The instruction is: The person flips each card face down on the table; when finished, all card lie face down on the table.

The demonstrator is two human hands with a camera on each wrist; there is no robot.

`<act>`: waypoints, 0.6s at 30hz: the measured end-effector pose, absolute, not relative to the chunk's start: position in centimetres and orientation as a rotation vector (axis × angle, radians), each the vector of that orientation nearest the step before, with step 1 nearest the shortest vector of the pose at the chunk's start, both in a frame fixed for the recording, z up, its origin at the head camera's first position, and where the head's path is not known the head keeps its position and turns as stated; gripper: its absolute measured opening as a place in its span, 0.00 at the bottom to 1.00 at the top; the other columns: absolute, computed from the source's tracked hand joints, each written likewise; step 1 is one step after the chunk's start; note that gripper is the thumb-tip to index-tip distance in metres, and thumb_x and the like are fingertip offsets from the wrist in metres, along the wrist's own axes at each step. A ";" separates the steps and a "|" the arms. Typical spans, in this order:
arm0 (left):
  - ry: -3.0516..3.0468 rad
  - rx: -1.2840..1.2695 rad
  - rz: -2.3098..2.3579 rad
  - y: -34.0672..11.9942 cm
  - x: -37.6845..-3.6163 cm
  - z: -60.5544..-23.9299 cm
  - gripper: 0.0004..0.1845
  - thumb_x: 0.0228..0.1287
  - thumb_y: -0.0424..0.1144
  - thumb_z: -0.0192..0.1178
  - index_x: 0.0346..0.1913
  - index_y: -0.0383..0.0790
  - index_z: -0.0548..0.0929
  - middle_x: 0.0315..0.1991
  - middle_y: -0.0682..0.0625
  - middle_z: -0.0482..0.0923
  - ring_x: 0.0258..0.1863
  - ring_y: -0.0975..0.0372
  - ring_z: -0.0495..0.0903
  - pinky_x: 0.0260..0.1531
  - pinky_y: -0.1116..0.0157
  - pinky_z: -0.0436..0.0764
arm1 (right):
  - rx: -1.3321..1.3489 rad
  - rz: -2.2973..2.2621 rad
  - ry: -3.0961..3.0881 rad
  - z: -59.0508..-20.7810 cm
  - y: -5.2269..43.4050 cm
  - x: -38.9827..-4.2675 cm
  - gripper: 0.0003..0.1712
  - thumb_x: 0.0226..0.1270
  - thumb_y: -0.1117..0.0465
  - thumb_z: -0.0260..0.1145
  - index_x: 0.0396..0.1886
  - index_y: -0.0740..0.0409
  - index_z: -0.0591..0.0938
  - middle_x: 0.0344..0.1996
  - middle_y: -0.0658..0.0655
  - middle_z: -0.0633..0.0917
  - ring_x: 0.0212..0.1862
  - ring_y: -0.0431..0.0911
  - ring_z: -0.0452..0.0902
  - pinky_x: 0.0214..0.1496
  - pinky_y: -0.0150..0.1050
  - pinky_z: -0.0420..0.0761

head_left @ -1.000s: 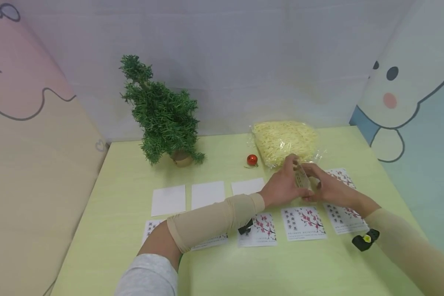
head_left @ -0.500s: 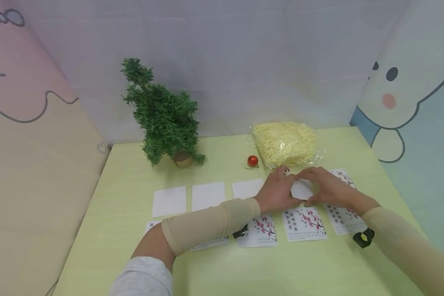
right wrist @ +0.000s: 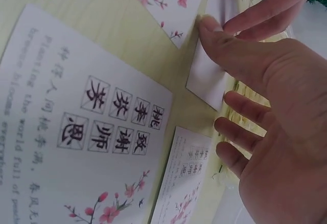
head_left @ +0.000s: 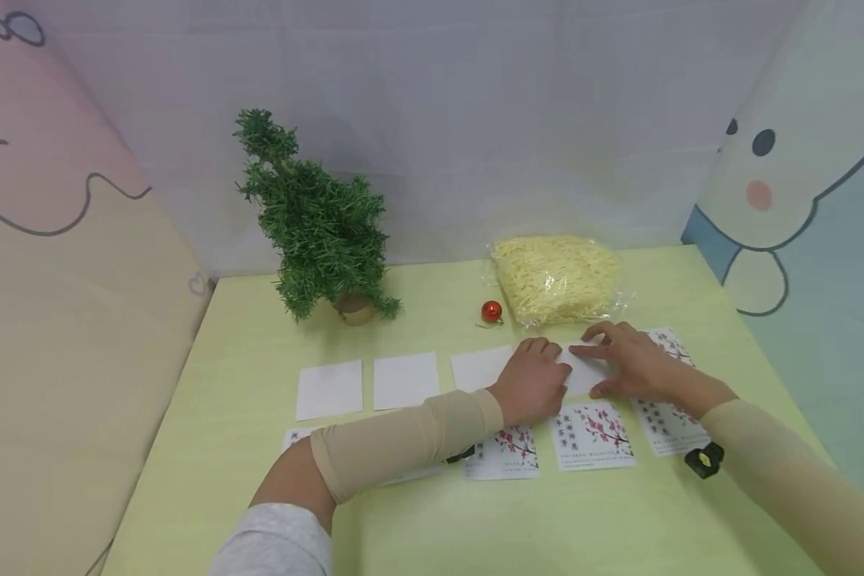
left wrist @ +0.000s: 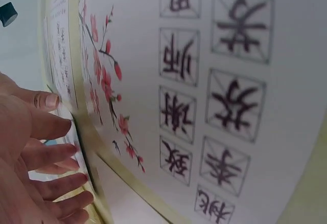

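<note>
A blank white card lies flat on the yellow-green table between the two hands. My left hand is at its left edge, fingers loosely extended; in the left wrist view the fingers are spread with nothing gripped. On the card's other side is my right hand, a fingertip over its surface and the thumb near its lower right corner. From the right wrist the card shows beside my thumb, the other fingers spread apart. A printed blossom card lies just in front.
More blank cards line the back row to the left. Printed cards form a front row, partly hidden by the left forearm. Behind stand a small artificial tree, a red bauble and a bag of yellow shredded paper.
The card was held up tilted between both hands, then lowered blank side up onto the table. The fingers have let go, and the left hand has drawn slightly left.
</note>
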State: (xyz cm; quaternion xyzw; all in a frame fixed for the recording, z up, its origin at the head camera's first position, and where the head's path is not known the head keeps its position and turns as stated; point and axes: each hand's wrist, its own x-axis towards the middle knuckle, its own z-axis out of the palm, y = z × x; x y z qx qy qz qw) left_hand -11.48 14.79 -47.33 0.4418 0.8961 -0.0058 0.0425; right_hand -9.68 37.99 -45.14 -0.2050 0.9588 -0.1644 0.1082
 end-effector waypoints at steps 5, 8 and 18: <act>2.724 1.360 0.055 14.9 -11.6 -47.5 0.17 0.85 0.50 0.57 0.65 0.50 0.86 0.72 0.50 0.78 0.74 0.57 0.73 0.78 0.58 0.70 | -0.535 -0.471 2.850 -43.8 40.7 -9.6 0.38 0.62 0.57 0.85 0.71 0.58 0.85 0.68 0.67 0.82 0.69 0.69 0.75 0.69 0.75 0.69; 2.748 1.403 0.145 15.6 -11.6 -47.4 0.18 0.84 0.50 0.57 0.67 0.48 0.85 0.72 0.50 0.77 0.73 0.58 0.75 0.75 0.60 0.73 | -0.436 -0.397 2.883 -43.1 44.1 -9.6 0.37 0.60 0.59 0.85 0.70 0.60 0.84 0.68 0.70 0.82 0.69 0.71 0.74 0.64 0.75 0.69; 2.698 1.453 0.144 23.5 -12.4 -46.9 0.35 0.85 0.63 0.53 0.82 0.46 0.70 0.76 0.55 0.75 0.73 0.63 0.73 0.74 0.66 0.72 | -0.202 -0.347 2.756 -44.1 49.8 -10.4 0.58 0.51 0.58 0.90 0.81 0.61 0.72 0.73 0.81 0.68 0.70 0.82 0.65 0.64 0.83 0.70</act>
